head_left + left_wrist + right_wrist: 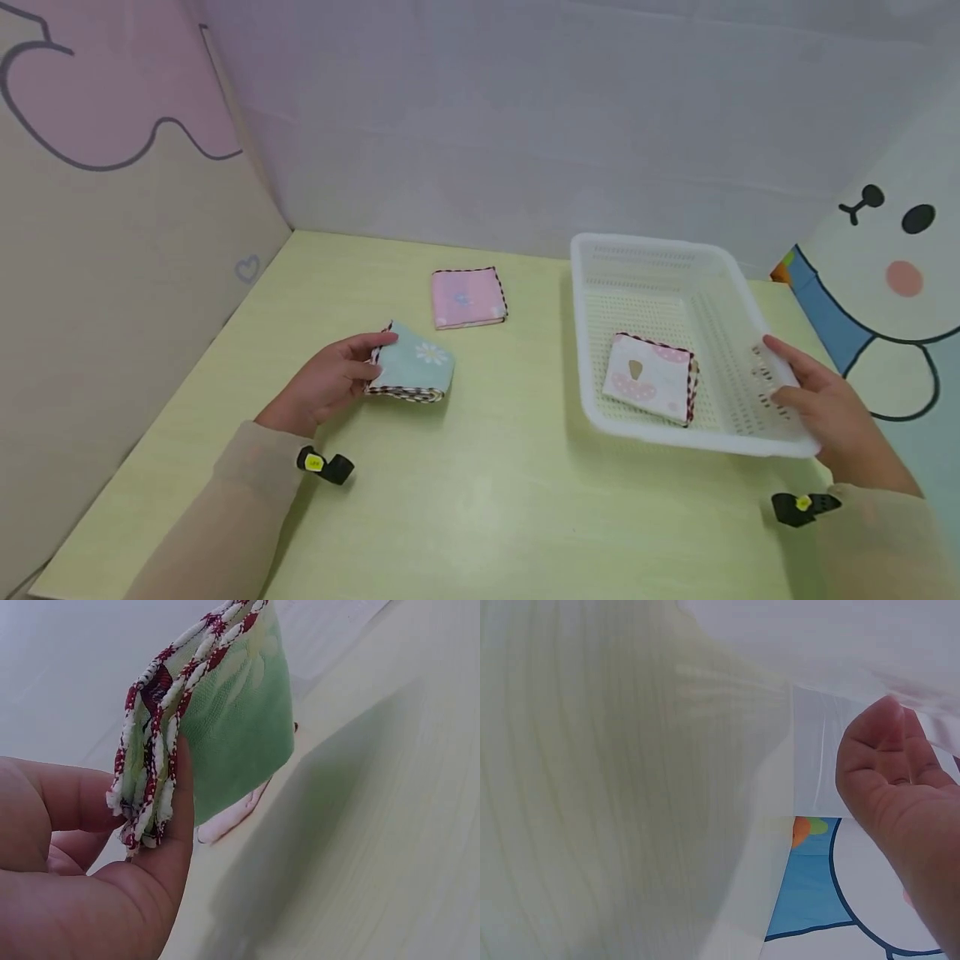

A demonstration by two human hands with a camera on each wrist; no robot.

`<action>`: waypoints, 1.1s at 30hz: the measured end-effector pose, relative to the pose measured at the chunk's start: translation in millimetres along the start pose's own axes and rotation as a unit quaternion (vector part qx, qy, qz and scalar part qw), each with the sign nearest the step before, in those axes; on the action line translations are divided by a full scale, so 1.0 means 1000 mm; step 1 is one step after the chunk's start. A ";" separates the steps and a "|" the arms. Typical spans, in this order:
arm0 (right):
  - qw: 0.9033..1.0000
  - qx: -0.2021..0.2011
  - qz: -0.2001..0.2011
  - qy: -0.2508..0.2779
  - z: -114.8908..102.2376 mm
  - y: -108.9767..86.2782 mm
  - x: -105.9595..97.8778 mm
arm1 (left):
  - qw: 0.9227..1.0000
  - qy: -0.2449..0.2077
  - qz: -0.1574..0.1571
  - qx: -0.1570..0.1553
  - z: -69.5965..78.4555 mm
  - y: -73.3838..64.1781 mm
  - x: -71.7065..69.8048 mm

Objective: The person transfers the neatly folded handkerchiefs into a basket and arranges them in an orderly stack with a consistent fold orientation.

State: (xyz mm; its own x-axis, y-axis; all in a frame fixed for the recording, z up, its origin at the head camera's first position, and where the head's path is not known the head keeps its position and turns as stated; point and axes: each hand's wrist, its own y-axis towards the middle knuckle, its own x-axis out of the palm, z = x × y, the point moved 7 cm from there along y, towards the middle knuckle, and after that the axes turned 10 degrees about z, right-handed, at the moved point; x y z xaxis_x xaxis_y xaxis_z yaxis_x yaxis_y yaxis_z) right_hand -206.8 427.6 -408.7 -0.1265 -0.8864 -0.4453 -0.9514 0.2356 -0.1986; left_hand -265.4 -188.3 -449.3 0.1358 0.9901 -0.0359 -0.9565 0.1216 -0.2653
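Observation:
My left hand point(333, 379) pinches a folded mint-green towel point(416, 360) by its left edge, thumb on one side and fingers on the other. The towel has a white daisy and a dark-red-and-white stitched border; the left wrist view shows its stacked layers point(154, 742) and a shadow on the table beside it. On the right, my right hand point(828, 408) grips the right rim of a white perforated plastic basket point(690, 442). From the right wrist, the basket's underside point(840, 645) appears over the tabletop. A folded white-and-pink towel point(648, 379) lies inside the basket, near its front left.
A folded pink towel point(468, 298) with a dark stitched border lies on the pale yellow table point(480, 508), beyond the green one. A plain pale wall point(510, 125) stands behind the table, with cartoon-printed panels point(892, 300) at the sides.

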 end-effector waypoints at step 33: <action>1.000 0.005 -0.003 -0.004 -0.006 -0.004 0.001 | 0.996 -0.079 -0.026 0.026 0.029 -0.013 0.040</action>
State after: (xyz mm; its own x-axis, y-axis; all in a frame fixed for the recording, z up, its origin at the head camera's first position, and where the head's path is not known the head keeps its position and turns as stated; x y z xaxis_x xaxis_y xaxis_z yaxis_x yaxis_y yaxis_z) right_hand -204.7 422.9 -403.1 -0.1186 -0.8849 -0.4504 -0.9494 0.2339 -0.2097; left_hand -255.4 -148.4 -419.7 0.1473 0.9805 0.1298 -0.9616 0.1727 -0.2133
